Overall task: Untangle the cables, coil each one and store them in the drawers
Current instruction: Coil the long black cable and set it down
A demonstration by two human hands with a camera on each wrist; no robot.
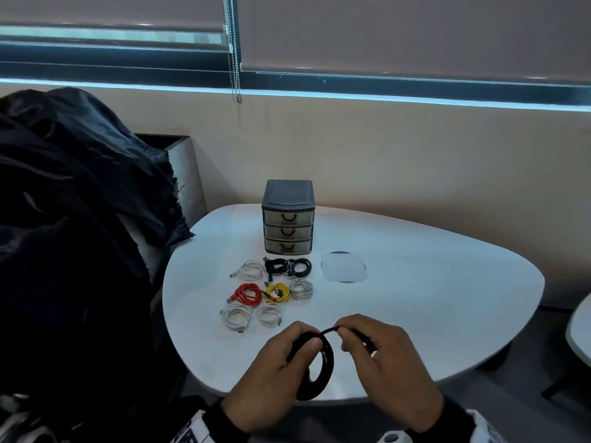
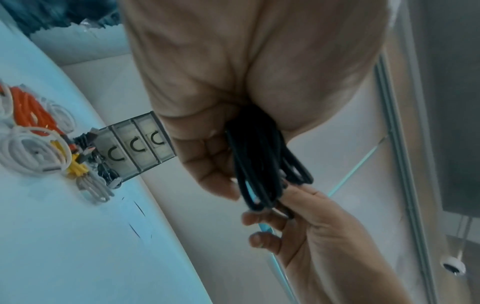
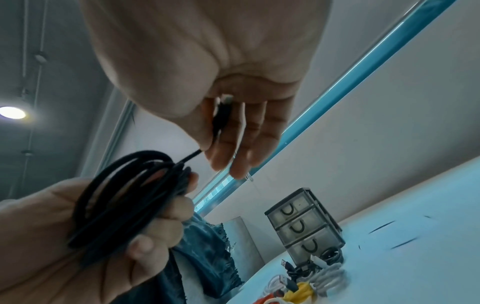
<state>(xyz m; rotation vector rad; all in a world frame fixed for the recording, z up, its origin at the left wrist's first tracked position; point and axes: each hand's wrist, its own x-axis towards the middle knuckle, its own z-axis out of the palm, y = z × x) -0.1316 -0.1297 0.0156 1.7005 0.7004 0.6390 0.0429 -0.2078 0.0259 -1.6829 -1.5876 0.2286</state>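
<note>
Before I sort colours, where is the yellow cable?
Head view: the yellow cable lies coiled on the white table, between the red cable and a grey-white cable.

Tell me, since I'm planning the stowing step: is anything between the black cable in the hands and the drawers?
Yes. The coiled cables lie on the table between the black cable, held by the left hand and right hand, and the drawers. All three drawers are closed, so one must be opened first.

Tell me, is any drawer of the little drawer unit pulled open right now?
No. All three drawers of the drawer unit sit flush and closed, while coiled cables lie on the table in front of it.
</note>
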